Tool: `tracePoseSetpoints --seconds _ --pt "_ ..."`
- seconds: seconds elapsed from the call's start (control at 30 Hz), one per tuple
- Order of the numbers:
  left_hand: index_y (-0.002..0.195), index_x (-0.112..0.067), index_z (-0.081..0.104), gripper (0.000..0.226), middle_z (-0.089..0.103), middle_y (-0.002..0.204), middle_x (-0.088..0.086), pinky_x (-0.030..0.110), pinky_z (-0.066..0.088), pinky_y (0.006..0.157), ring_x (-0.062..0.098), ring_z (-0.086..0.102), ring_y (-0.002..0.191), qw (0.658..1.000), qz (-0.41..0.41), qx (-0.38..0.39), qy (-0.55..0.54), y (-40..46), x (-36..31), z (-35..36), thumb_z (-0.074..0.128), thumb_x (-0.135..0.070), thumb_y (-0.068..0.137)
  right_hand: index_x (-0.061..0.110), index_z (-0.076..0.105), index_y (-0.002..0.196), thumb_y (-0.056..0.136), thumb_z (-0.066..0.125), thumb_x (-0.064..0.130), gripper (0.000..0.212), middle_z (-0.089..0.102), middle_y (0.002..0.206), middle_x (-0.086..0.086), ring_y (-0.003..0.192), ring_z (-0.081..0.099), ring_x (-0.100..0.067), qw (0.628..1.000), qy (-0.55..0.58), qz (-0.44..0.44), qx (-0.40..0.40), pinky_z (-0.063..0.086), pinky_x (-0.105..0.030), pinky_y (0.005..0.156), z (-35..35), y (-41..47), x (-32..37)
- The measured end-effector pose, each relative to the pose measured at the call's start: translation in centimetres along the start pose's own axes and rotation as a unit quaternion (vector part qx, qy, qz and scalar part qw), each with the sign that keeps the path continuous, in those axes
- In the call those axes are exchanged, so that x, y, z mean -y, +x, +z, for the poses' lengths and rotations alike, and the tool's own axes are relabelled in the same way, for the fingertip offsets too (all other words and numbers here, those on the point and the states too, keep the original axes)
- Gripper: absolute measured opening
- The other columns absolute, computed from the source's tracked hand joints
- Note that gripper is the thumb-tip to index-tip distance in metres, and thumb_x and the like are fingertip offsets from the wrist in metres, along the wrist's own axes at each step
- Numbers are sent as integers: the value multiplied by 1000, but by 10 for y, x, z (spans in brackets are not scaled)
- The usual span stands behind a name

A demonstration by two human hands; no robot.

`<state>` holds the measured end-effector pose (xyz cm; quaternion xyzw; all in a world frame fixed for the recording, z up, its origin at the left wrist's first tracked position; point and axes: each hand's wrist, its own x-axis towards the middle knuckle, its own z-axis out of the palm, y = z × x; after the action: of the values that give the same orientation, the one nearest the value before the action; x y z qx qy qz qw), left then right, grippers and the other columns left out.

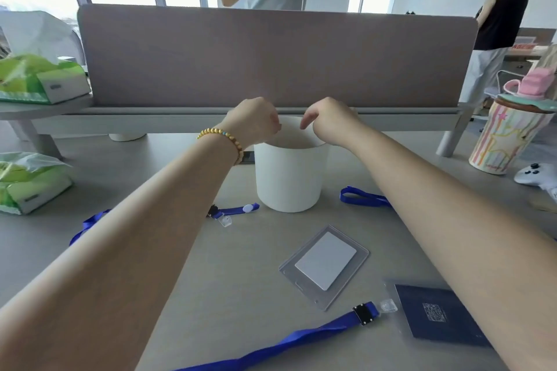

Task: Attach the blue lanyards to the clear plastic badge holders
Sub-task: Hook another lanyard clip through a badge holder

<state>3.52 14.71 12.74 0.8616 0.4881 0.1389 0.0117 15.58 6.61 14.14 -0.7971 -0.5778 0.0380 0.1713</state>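
Both hands, left [253,122] and right [328,120], reach with fingers loosely curled, empty, over the white cup [289,172].

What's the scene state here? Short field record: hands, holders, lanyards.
left hand: fingers curled at rim of white cylindrical container; grip content hidden
right hand: fingers loosely curled over the same rim, holding nothing visible
clear plastic badge holder with white card: flat on grey table, no lanyard attached
clear holder with dark blue card: clear clip of blue lanyard at its top edge
second blue lanyard clip end: loose, left of container
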Motion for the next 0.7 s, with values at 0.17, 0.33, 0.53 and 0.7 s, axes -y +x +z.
tracePoseSetpoints --seconds 0.17,0.33,0.53,0.7 --pt "105 -14 66 28 66 105 3 32 52 69 26 61 83 982 -1 -103 -157 -52 6 1 42 -14 90 19 68 101 78 32 -5 49 62 119 -6 116 46 -28 978 105 -97 -152 34 -34 96 27 -37 -1" --pt "109 -14 64 29 66 108 5 26 44 72 22 56 86 968 -49 -106 -221 -116 22 26 41 -10 91 10 70 90 68 26 4 49 70 99 -5 100 54 -28 955 144 -139 -217 34 -35 86 74 -102 13" --pt "109 -16 65 26 66 109 6 30 48 79 25 59 98 976 -70 -69 -192 -191 41 57 46 -14 91 15 68 101 84 35 -4 42 66 112 -3 111 49 -26 981 126 -118 -92 31 -34 91 118 -166 24" --pt "112 -17 65 28 62 117 5 38 47 90 26 54 110 982 -73 -75 -155 -228 66 69 48 -14 90 18 64 113 92 29 3 43 56 121 -8 117 42 -27 990 122 -69 -1 28 -34 97 117 -196 26"
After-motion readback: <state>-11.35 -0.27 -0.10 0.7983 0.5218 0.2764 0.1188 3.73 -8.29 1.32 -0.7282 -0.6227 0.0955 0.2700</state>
